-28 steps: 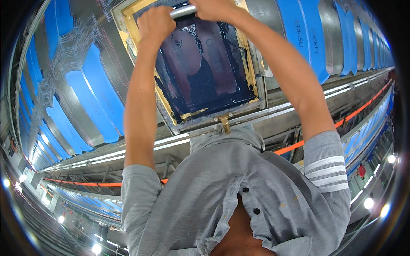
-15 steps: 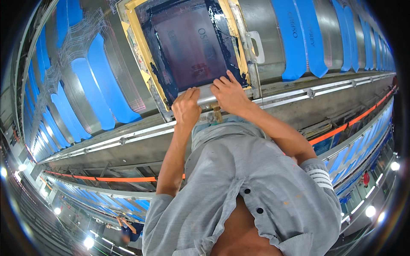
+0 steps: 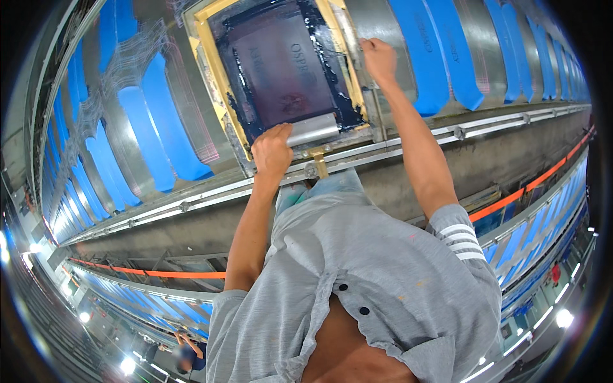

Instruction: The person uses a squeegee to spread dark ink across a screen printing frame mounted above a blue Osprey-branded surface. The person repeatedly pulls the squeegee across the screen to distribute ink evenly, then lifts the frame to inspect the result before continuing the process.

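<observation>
A screen-printing frame (image 3: pixel 218 75) edged with yellow tape lies on the long table ahead of me. Its mesh (image 3: pixel 271 83) carries dark blue ink, thickest along the margins. Across the near end of the mesh rests a silver metal squeegee (image 3: pixel 314 129). My left hand (image 3: pixel 272 151) is wrapped around the squeegee's left end. At the frame's right side, my right hand (image 3: pixel 380 60) is closed on the side handle, which the fingers mostly cover. Through the mesh, blue fabric and dark lettering show faintly.
Blue fabric pieces (image 3: pixel 148 121) lie in pairs on the grey table, with more blue pieces (image 3: pixel 440 60) to the right. A metal rail (image 3: pixel 460 132) runs along the near edge, with a bracket (image 3: pixel 318 163) at the frame. Behind me, a person (image 3: pixel 190 353) stands near another table.
My right hand has let go of the squeegee and moved up and right to the frame's handle. My left hand stays on the squeegee. The view has shifted slightly.
</observation>
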A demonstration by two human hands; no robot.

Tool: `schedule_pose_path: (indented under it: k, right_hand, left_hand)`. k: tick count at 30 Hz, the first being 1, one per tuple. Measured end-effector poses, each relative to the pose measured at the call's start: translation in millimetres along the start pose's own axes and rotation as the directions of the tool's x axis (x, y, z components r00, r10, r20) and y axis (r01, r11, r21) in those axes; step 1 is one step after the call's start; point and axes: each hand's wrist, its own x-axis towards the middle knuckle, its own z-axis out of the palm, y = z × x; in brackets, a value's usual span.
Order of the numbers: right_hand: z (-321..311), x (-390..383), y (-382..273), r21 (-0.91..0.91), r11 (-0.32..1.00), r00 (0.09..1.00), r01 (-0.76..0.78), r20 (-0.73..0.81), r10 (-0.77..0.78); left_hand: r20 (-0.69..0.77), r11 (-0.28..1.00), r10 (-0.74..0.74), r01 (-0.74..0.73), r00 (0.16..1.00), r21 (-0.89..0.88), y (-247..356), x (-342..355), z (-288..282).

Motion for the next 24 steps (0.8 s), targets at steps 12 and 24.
schedule_pose_path:
  k: [12, 24]
  right_hand:
    - [158, -117, -128, 0.302, 0.950, 0.997, 0.077, -0.011, -0.077]
    - [311, -206, -196, 0.242, 0.959, 0.989, 0.148, -0.058, -0.138]
  left_hand:
    - [-0.093, 0.999, -0.054, 0.053, 0.994, -0.014, -179, -88, -108]
    - [-0.021, 0.994, -0.110, 0.110, 0.994, 0.003, -340, -177, -210]
